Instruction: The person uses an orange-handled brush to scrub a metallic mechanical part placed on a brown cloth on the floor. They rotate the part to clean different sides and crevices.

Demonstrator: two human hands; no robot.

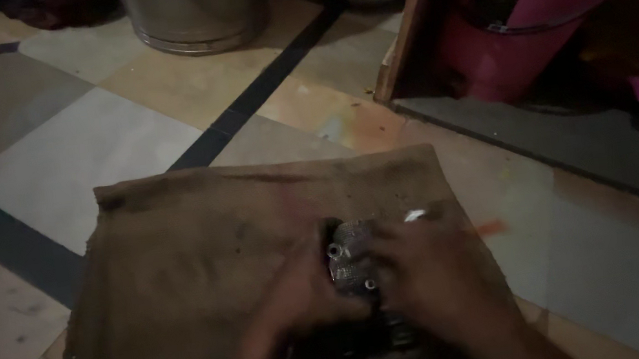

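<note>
Both hands work on a small metal part (351, 262) that lies on a brown sackcloth (186, 288) spread on the tiled floor (68, 147). The part is grey and shiny, with small round holes on its face, and it sits near the right edge of the sackcloth, toward the near side. The left hand (301, 289) is curled around the left side of the part, its fingers bent and touching the metal. The right hand (430, 272) covers the right side of the part, its fingers closed over it; a small bright thing (416, 214) shows at the top of this hand, but the picture is too dark and blurred to tell what it is. The two hands are very close together, with the part between them. The floor has pale and tan tiles with dark stripes between them. Beyond the far edge of the sackcloth stands a big metal container (194, 11), and at the far right a pink plastic bucket (535, 3) stands beside a wooden board (406, 28).
</note>
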